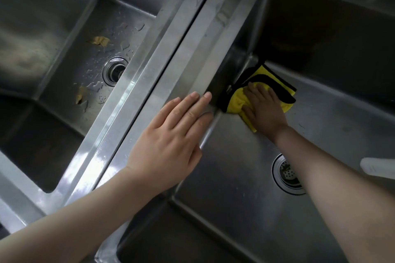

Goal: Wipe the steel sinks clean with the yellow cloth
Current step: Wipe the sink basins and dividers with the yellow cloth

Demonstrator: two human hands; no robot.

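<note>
Forearms come in from the bottom edge, bare, one from each side

Left sink (53, 53): steel, wet floor with droplets round its drain (115, 70). Two yellowish scraps lie on the floor, one (100, 40) beyond the drain, one (80, 94) nearer the camera

Divider (171, 53): double steel rim running diagonally between the two basins, a dark seam along its middle, water beads at its far end

Left hand (173, 134): flat on the divider's right edge, fingers straight and together, holding nothing, fingertips near the cloth but apart from it

Right sink (342, 113): cloth (265, 80) sits in its far-left corner, where floor meets wall, yellow with black trim, bunched. Right hand (264, 111) presses down on it, palm and spread fingers on top; whether the fingertips curl into the fabric, cannot tell. Second drain (288, 174) lies nearer the camera, partly behind the right forearm

Far right edge: a blurred white object (377, 166), kind unclear
</note>
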